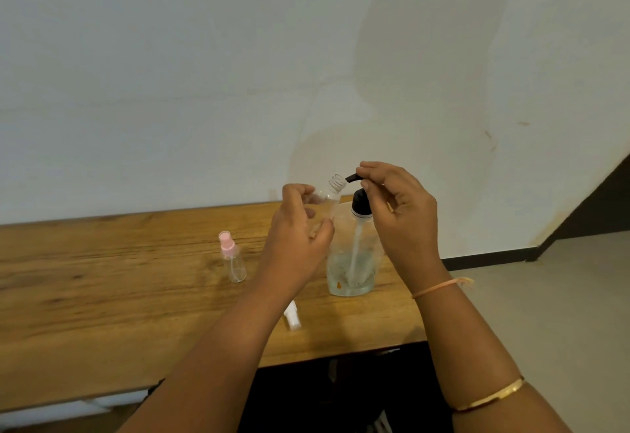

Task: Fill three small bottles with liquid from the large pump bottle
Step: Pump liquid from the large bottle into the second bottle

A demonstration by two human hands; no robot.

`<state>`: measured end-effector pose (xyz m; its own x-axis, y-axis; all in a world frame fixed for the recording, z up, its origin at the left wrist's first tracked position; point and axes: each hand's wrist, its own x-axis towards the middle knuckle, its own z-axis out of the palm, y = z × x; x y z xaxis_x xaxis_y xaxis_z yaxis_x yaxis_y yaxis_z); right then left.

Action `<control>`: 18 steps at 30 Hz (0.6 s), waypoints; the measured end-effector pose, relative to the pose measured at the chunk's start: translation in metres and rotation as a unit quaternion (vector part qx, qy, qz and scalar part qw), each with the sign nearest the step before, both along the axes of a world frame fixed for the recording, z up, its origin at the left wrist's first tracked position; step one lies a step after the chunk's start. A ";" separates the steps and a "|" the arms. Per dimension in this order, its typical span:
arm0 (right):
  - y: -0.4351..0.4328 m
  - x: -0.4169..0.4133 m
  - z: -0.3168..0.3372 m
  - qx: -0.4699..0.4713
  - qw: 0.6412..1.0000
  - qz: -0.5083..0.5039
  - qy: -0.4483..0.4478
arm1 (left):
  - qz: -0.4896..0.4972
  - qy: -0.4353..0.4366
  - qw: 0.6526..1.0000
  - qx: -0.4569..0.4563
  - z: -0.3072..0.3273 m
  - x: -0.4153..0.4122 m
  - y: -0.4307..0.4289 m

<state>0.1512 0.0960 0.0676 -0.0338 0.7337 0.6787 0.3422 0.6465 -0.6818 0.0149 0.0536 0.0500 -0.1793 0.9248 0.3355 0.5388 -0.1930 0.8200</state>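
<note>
The large clear pump bottle (351,262) stands on the wooden table (102,279), with a little liquid at its bottom and a black pump head. My right hand (399,214) rests on top of the pump head, fingers over the black spout. My left hand (300,231) holds a small uncapped clear bottle (332,190), tilted so its threaded neck meets the spout tip. A second small clear bottle with a pink spray cap (233,258) stands upright to the left. A loose white spray cap (293,318) lies on the table under my left forearm.
A pale stained wall rises directly behind the table. The table's right end is near the pump bottle, with grey floor and a dark skirting (491,257) beyond. Dark space lies below the front edge.
</note>
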 end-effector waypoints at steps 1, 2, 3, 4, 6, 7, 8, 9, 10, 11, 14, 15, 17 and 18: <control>0.000 0.000 0.000 0.002 1.000 -0.003 -0.002 | 0.006 0.008 1.000 -0.003 -0.001 -0.002 0.000; 0.000 -0.001 -0.001 0.005 1.000 -0.007 -0.005 | 0.010 0.013 1.000 -0.004 -0.002 -0.004 0.000; 0.000 -0.002 -0.001 0.008 1.000 -0.011 -0.010 | 0.013 0.016 1.000 -0.001 -0.003 -0.005 0.000; 0.000 -0.003 -0.001 0.012 1.000 -0.016 -0.014 | 0.014 0.016 1.000 0.006 -0.004 -0.006 0.000; -0.001 -0.004 -0.001 0.027 0.999 -0.035 -0.030 | 0.019 0.015 0.999 0.022 -0.004 -0.006 0.000; -0.001 -0.005 -0.001 0.040 0.997 -0.051 -0.046 | 0.023 0.017 0.999 0.031 -0.003 -0.006 0.000; -0.001 -0.005 -0.001 0.056 0.994 -0.068 -0.065 | 0.027 0.021 0.999 0.040 -0.003 -0.006 0.001; -0.001 -0.005 -0.001 0.071 0.991 -0.083 -0.084 | 0.031 0.022 0.998 0.049 -0.003 -0.006 0.001; -0.001 -0.005 -0.001 0.083 0.987 -0.095 -0.098 | 0.034 0.019 0.998 0.057 -0.003 -0.006 0.001; -0.001 -0.004 0.000 0.092 0.984 -0.105 -0.111 | 0.037 0.014 0.997 0.064 -0.003 -0.006 0.001; -0.002 -0.006 0.000 0.114 0.974 -0.125 -0.152 | 0.050 0.008 0.995 0.090 0.001 -0.007 0.000; -0.002 -0.006 0.000 0.119 0.971 -0.129 -0.165 | 0.053 0.006 0.994 0.098 0.002 -0.007 -0.001; -0.004 -0.007 0.002 0.122 0.966 -0.135 -0.183 | 0.057 0.001 0.993 0.106 0.004 -0.007 -0.003; -0.004 -0.007 0.003 0.121 0.965 -0.136 -0.188 | 0.062 -0.007 0.992 0.107 0.005 -0.007 -0.003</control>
